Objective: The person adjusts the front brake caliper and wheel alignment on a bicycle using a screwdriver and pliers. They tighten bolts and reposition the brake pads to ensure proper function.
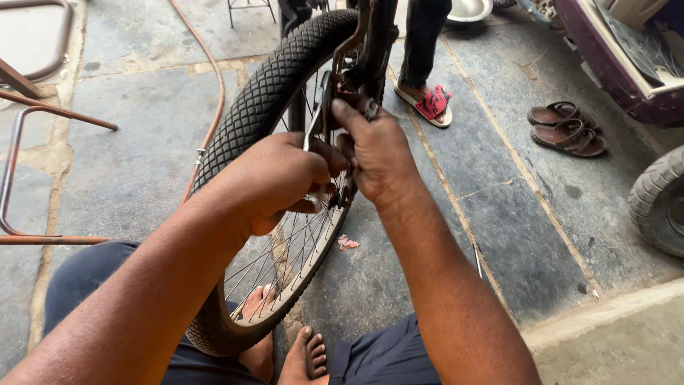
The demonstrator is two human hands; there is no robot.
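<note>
Stone floor (142, 164) below; left hand (274, 178) clenches a spanner (313, 132) at the wheel (263, 107) axle, right hand (377, 153) grips the fork (377, 36). Best turned squarely, fork braced.

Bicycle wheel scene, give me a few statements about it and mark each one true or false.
1. Both hands, the left hand and the right hand, are at the bicycle wheel. True.
2. The left hand grips a metal tool. True.
3. A pair of brown sandals lies on the stone floor. True.
4. The wheel has no tyre on it. False: a black knobby tyre covers the rim.
5. The person wears shoes. False: the bare feet show beneath the wheel.
6. The hose on the floor is blue. False: it is orange.
</note>
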